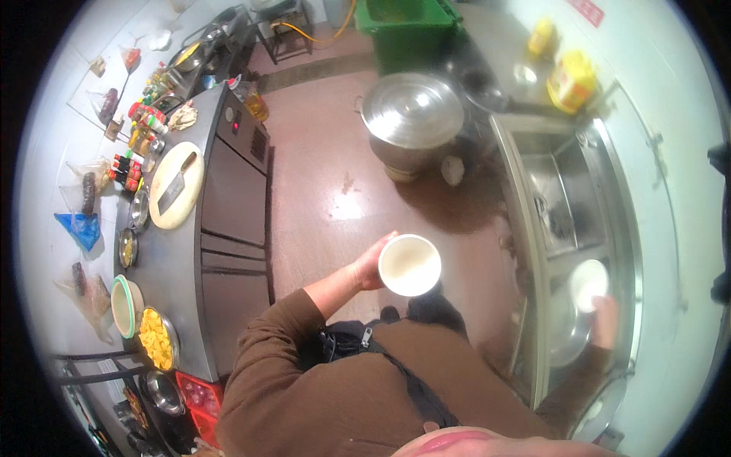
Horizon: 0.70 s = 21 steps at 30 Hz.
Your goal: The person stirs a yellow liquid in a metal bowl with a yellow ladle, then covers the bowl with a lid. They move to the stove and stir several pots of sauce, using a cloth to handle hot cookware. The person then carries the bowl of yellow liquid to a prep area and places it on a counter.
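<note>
My left hand [372, 261] grips the side of a white round bowl [410, 265] in front of my body, above the floor. The bowl is seen from above and looks pale inside. Over the sink unit at the right, my right hand [605, 320] holds a smaller white bowl [589, 284] by its edge. Beneath that bowl is a large metal basin [568, 343], standing in the near part of the sink unit [542, 320]. What the basin holds is too blurred to tell.
At left, a steel counter [177, 268] bears a round cutting board [165, 211] with a cleaver [172, 191], sauce bottles and a bowl of yellow pieces [155, 337]. A lidded steel pot [412, 111] stands ahead, near a green bin [411, 40]. Yellow jugs [571, 83] are at upper right.
</note>
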Each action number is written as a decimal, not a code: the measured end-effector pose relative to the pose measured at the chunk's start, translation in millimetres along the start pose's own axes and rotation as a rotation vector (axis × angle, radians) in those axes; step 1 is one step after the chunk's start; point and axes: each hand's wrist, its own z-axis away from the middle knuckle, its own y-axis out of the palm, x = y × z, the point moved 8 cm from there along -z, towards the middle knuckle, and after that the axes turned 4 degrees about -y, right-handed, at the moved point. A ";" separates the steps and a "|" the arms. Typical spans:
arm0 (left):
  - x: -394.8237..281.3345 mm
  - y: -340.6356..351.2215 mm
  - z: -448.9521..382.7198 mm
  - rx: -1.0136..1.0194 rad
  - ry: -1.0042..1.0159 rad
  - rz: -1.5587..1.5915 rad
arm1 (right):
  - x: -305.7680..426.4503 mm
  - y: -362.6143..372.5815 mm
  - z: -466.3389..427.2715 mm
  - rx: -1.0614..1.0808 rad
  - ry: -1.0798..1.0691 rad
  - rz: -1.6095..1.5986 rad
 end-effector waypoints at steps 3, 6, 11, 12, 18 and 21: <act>-52.7 -31.7 -13.1 0.008 0.036 0.057 | 118.4 180.4 -6.2 0.325 -0.054 -0.289; -109.2 -69.1 -19.6 -0.027 0.083 0.083 | 232.8 328.8 -25.9 0.730 -0.242 -0.295; -233.5 -115.0 9.1 -0.044 0.294 0.086 | 369.5 533.1 -30.6 1.150 -0.492 -0.137; -253.7 -121.3 17.9 -0.023 0.355 0.160 | 389.6 568.4 -22.7 1.250 -0.472 -0.172; -369.1 -181.1 59.6 -0.091 0.606 0.252 | 492.8 742.7 -5.7 1.524 -0.680 0.033; -440.1 -221.3 66.3 -0.126 0.669 0.294 | 534.8 832.6 -21.1 1.480 -0.835 0.146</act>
